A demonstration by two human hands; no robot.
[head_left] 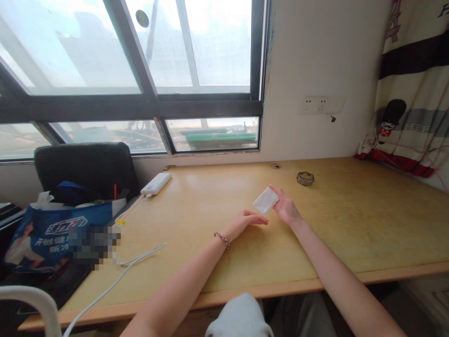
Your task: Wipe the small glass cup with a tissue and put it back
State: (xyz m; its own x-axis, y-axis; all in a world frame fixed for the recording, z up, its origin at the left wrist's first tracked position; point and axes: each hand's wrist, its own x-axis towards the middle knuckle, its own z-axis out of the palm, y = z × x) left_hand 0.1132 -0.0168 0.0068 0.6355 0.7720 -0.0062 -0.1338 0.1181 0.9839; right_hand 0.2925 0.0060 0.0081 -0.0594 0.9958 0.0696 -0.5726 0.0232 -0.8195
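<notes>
My right hand [286, 208] holds a folded white tissue [265, 200] by its right edge, the fingers behind it and raised a little over the tabletop. The tissue is a flat, roughly square piece, tilted toward me. Just below and to the left of it is my left hand [248, 221], with a beaded bracelet [222, 240] on the wrist. Its fingers stretch to the right, palm side down, and nothing shows in them. A small gap separates the left fingertips from the tissue.
A small dark glass dish [305, 178] sits on the wooden table [365, 210] beyond my right hand. A white power bank [156, 184] with a cable lies at the back left. Another white cable [140, 258] crosses the left edge, beside a blue bag [63, 234] and black chair [86, 164].
</notes>
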